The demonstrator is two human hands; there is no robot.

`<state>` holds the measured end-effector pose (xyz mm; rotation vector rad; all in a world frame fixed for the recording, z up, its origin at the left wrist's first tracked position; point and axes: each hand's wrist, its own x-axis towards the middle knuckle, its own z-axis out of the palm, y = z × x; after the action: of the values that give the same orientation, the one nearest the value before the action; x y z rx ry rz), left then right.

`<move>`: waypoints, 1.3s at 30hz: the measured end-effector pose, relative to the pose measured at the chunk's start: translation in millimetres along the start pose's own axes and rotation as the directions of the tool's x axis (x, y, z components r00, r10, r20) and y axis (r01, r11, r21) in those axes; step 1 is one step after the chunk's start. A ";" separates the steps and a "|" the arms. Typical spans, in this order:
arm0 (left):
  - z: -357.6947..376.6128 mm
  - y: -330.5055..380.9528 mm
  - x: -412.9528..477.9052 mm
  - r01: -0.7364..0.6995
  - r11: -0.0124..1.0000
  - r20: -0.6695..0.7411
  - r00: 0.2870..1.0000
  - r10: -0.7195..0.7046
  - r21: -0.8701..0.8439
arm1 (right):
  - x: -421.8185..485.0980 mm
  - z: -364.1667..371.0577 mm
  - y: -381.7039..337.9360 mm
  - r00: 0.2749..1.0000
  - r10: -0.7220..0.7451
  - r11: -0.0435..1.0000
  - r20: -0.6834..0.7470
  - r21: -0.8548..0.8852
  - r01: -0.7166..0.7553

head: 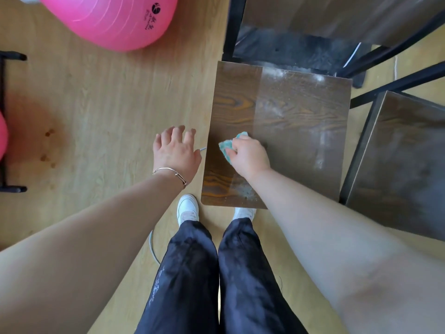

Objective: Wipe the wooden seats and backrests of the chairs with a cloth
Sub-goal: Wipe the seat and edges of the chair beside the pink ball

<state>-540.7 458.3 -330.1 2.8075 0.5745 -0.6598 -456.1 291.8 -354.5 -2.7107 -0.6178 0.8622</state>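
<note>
A dark wooden chair seat (293, 121) stands right in front of me, dusty white on its right half and darker and shinier on its left strip. My right hand (250, 156) presses a small teal cloth (228, 147) onto the seat near its left side. My left hand (175, 150) hovers over the floor just left of the seat, fingers spread, holding nothing, a thin bracelet on its wrist. A second wooden seat (407, 160) with a black frame is at the right.
A big pink exercise ball (108, 18) lies on the light wood floor at the upper left. A table with black legs (233, 27) stands behind the chair. A black metal frame (4, 121) is at the far left edge. My white shoes (187, 208) are at the seat's front edge.
</note>
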 end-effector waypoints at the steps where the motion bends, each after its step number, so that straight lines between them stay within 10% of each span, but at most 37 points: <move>1: 2.4 1.6 -5.7 -0.013 1.000 0.011 1.000 0.013 -0.005 | -14.1 8.5 -0.2 1.000 -0.002 1.000 0.004 0.005 0.002; 14: 23.4 18.2 -43.3 -0.059 0.998 0.075 0.995 0.059 0.002 | -122.6 74.3 8.3 0.993 -0.035 0.993 0.115 0.117 0.022; 20: -0.4 39.7 6.5 -0.009 0.997 -0.011 1.000 0.008 -0.082 | -24.2 -6.1 33.2 0.992 0.044 0.954 -0.118 0.300 -0.006; 29: -28.4 64.3 76.2 0.000 0.997 -0.096 0.995 -0.007 -0.071 | 173.9 -115.8 38.5 0.933 0.242 0.969 -0.267 0.110 -0.220; 39: -31.9 68.9 77.5 -0.025 0.998 -0.048 0.999 0.022 -0.062 | 170.4 -120.8 42.3 0.978 0.145 0.984 -0.150 -0.083 -0.159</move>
<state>-435.9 430.0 -330.8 2.7733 0.5598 -0.5629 -245.0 321.7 -356.6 -2.9055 -0.4361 0.6785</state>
